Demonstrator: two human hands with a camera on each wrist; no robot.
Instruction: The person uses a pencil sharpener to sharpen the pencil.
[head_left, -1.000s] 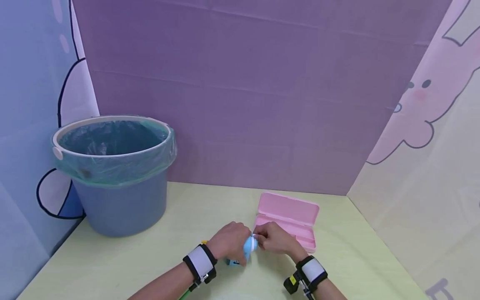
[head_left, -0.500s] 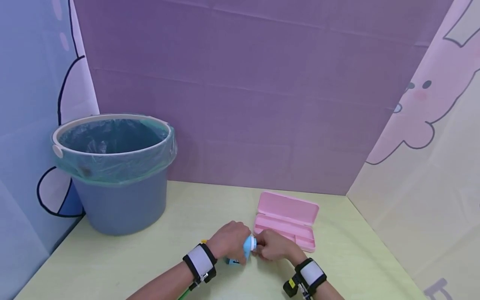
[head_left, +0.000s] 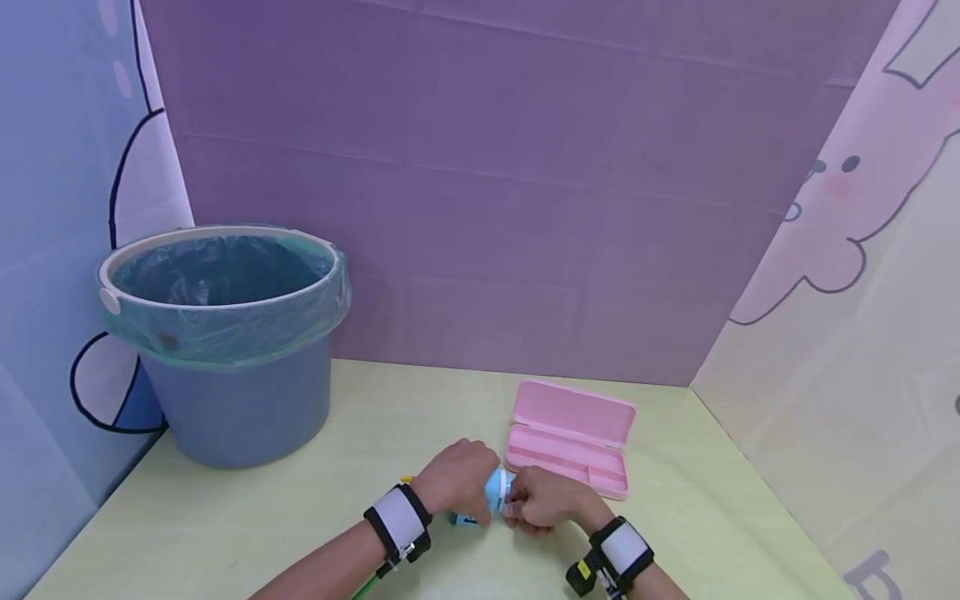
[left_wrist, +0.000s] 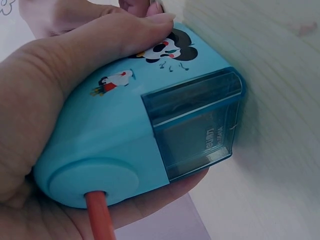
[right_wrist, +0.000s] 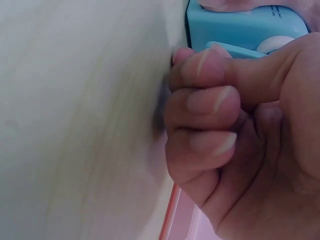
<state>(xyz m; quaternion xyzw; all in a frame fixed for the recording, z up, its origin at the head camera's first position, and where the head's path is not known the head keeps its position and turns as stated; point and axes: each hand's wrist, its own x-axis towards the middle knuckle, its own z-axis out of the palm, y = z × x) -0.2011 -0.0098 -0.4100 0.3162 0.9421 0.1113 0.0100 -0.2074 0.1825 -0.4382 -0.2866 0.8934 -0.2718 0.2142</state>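
Note:
My left hand [head_left: 459, 479] grips a light blue crank pencil sharpener [left_wrist: 120, 130] with cartoon prints, its thumb across the printed side and fingers beneath. An orange-red pencil [left_wrist: 101, 220] sticks out of the round hole at one end. Beside the hole's end wall is a clear blue shavings drawer [left_wrist: 195, 127]. At the opposite end, my right hand [head_left: 551, 500] has its fingers curled around the handle of the crank [right_wrist: 232, 50]; the knob itself is hidden by the fingers. Behind the right hand lies a pink pencil case [head_left: 573, 414] with its lid up.
A large blue bucket [head_left: 240, 408] lined with a green plastic bag [head_left: 225, 337] stands at the back left of the pale table [head_left: 405, 408]. A purple panel [head_left: 487, 192] closes off the back, and printed panels rise on both sides.
My right hand has swung downward and nearer with the crank, uncovering more of the pencil case. The left hand and the sharpener stay in nearly the same place.

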